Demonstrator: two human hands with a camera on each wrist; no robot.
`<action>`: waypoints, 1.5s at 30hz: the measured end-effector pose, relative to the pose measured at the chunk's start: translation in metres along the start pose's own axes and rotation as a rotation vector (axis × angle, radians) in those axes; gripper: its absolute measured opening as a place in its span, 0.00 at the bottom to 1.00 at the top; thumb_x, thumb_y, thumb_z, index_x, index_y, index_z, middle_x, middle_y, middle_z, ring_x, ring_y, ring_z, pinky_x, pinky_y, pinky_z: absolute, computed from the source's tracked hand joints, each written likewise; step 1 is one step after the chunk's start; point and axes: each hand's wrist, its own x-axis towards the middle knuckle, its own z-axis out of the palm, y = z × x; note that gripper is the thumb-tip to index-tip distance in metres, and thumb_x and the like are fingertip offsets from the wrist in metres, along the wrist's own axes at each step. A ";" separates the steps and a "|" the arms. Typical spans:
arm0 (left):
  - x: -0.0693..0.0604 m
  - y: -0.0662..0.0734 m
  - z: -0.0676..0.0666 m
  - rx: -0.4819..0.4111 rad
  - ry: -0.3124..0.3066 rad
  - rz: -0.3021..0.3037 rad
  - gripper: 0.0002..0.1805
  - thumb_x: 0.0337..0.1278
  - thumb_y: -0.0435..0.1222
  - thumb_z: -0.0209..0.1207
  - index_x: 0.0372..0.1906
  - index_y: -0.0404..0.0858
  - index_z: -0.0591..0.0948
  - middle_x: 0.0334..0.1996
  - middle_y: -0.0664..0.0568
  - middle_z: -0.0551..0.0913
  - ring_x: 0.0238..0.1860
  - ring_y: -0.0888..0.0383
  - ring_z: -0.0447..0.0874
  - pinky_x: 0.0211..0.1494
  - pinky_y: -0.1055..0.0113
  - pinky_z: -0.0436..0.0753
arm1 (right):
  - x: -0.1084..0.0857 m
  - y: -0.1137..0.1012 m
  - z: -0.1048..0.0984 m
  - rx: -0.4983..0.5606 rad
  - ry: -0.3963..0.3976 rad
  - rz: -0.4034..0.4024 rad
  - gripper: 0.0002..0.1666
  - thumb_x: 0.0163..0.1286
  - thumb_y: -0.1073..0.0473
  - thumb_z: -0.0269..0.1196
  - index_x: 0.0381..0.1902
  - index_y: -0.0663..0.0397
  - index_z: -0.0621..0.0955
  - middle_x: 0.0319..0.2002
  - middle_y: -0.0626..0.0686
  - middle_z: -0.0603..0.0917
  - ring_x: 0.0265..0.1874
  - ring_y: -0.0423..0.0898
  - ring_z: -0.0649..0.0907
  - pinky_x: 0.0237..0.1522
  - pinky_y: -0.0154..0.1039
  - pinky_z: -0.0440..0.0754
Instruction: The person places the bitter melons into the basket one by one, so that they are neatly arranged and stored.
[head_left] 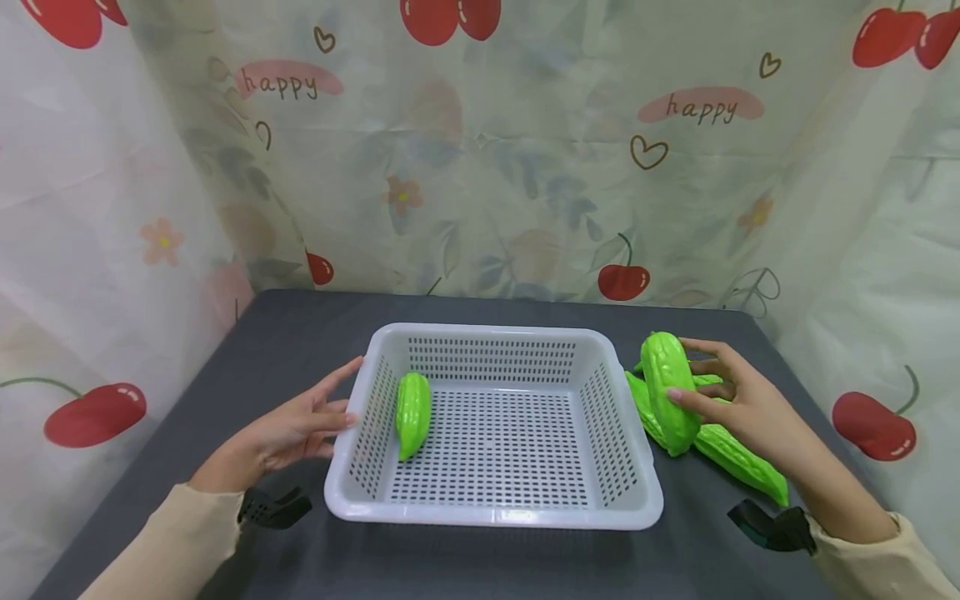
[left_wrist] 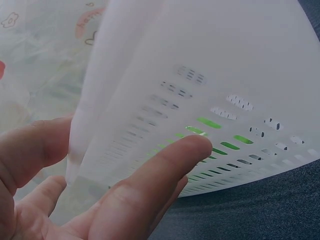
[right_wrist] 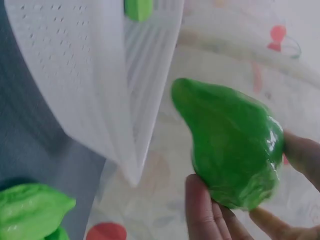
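Held gourd (head_left: 666,383) bright green, glossy, bumpy, pinched between thumb and fingers of the right hand (head_left: 750,412), above the other gourds (head_left: 738,462) right of the basket (head_left: 495,517). Table (head_left: 487,567) dark grey; pale cherry-printed curtain (head_left: 487,208) at left, far and right. Basket white, perforated, one green gourd (head_left: 414,417) inside at left; left hand (head_left: 288,429), fingers spread, touches its left side.

Basket (head_left: 491,515): on the table (head_left: 450,571)
Inner gourd (head_left: 413,417): inside the basket, near its left wall
Left hand (head_left: 292,429): against the basket's left side
Right hand (head_left: 731,396): right of the basket, pinching the held gourd (head_left: 667,392)
Loose gourds (head_left: 742,467): on the table, right of the basket, partly hidden behind the held gourd, so their number is hard to tell
Curtain (head_left: 487,175): behind the table and along both sides
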 end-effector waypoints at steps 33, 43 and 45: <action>-0.001 0.001 0.000 0.011 0.008 -0.003 0.52 0.66 0.29 0.55 0.75 0.65 0.34 0.74 0.34 0.52 0.59 0.37 0.77 0.53 0.38 0.78 | 0.057 -0.085 0.094 0.487 -0.245 -0.101 0.46 0.67 0.57 0.65 0.74 0.41 0.51 0.59 0.67 0.67 0.55 0.61 0.80 0.46 0.54 0.85; 0.001 -0.001 -0.001 0.005 -0.005 0.000 0.51 0.66 0.29 0.54 0.75 0.67 0.35 0.74 0.34 0.53 0.59 0.36 0.76 0.54 0.38 0.78 | 0.084 -0.091 0.121 0.542 -0.245 0.013 0.46 0.67 0.59 0.64 0.74 0.44 0.51 0.61 0.67 0.66 0.53 0.60 0.80 0.47 0.50 0.86; 0.001 -0.001 -0.002 0.002 -0.012 -0.001 0.51 0.66 0.28 0.54 0.75 0.66 0.34 0.74 0.34 0.53 0.59 0.37 0.77 0.53 0.38 0.78 | 0.089 -0.091 0.125 0.549 -0.242 0.023 0.46 0.68 0.59 0.64 0.75 0.44 0.50 0.61 0.67 0.65 0.54 0.60 0.80 0.47 0.50 0.86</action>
